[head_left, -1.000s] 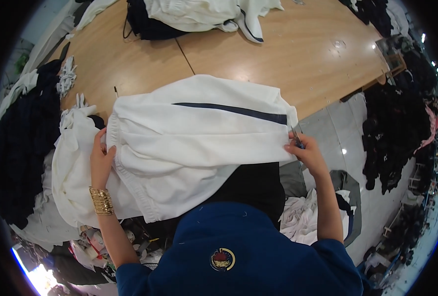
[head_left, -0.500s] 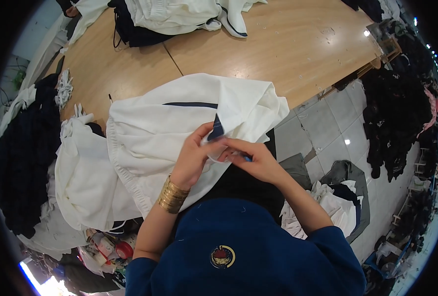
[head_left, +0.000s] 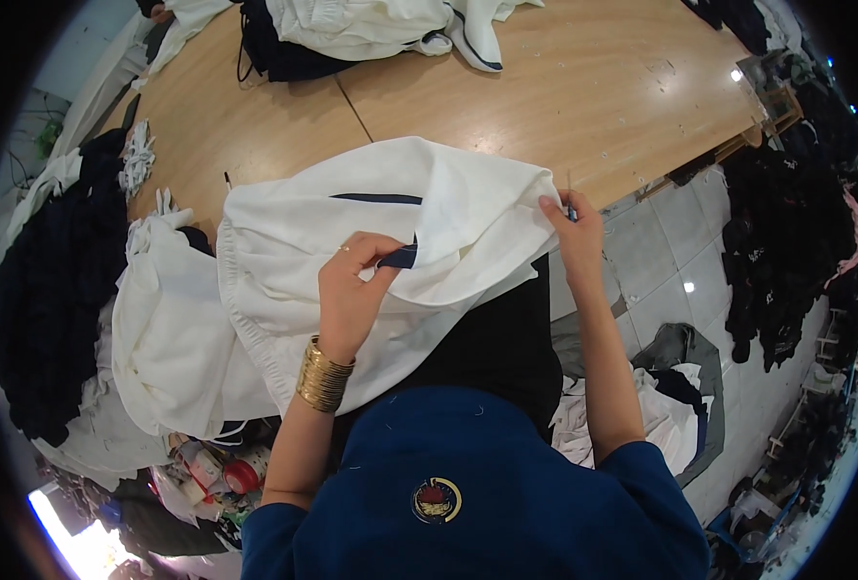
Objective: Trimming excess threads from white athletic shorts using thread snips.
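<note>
White trousers (head_left: pixel 322 242) with a gathered elastic waistband and a navy side stripe lie over the near table edge and my lap. The fingers of my left hand (head_left: pixel 349 285) pinch a navy strip at the edge of the fabric. My right hand (head_left: pixel 581 237) grips the far right end of the trousers and draws it outward. A small slim tool (head_left: pixel 572 211) with a blue part and a thin point sticks out of that hand; its kind is mostly hidden by the fingers.
Across the wooden table (head_left: pixel 535 106) lies a pile of white and navy garments (head_left: pixel 342 34). More white clothing (head_left: pixel 163 338) and dark clothing (head_left: pixel 47 300) heap up at left. A grey cloth bundle (head_left: pixel 675 406) rests on the tiled floor at right, near hanging black garments (head_left: pixel 782 251).
My hands were together at the navy strip. My right hand has moved right and up to the trousers' outer end; my left has shifted slightly left, still pinching the strip.
</note>
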Motion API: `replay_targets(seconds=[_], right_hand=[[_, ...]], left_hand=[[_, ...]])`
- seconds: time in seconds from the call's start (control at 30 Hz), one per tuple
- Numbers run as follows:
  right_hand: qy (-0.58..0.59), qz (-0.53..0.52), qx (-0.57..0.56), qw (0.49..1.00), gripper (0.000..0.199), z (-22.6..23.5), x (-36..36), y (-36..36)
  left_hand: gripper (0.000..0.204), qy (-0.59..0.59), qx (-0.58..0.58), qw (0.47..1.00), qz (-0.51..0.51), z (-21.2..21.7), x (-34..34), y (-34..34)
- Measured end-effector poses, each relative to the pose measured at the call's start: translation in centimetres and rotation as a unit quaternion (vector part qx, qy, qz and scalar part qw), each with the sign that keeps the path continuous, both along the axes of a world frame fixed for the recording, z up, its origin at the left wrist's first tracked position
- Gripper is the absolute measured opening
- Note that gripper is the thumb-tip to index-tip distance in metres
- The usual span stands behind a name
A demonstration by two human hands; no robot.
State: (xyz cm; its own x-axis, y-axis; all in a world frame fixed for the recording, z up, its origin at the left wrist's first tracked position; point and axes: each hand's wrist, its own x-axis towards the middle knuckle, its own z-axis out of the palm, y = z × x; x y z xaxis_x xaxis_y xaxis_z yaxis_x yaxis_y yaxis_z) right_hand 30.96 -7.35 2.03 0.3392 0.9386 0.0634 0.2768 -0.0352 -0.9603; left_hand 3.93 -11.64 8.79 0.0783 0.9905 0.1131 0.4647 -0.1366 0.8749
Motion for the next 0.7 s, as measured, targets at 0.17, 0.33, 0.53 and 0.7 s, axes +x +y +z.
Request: replay_targets(seconds=[0.17, 0.33, 0.53, 0.7], right_hand=[[0.295, 0.031, -0.156, 0.942, 0.017, 1.7, 0.8, -0.3], [0.271, 0.002, -0.133, 0.953, 0.02, 2.1, 0.5, -0.6], [0.249, -0.009, -0.136, 0.959, 0.017, 2.4, 0.4, -1.2], [0.238, -0.014, -0.123, 0.963, 0.015, 2.2, 0.7, -1.5]], left_hand=[[0.024, -0.541, -0.343, 0.765, 0.063, -1.3, -1.8, -0.3], [0.03, -0.475, -0.251, 0.842, 0.057, -1.6, -1.4, -1.5], [0.024, -0.435, -0.232, 0.87, -0.016, -0.2, -1.2, -2.4], [0.062, -0.331, -0.241, 0.909, -0.075, 2.3, -1.0, -2.8]])
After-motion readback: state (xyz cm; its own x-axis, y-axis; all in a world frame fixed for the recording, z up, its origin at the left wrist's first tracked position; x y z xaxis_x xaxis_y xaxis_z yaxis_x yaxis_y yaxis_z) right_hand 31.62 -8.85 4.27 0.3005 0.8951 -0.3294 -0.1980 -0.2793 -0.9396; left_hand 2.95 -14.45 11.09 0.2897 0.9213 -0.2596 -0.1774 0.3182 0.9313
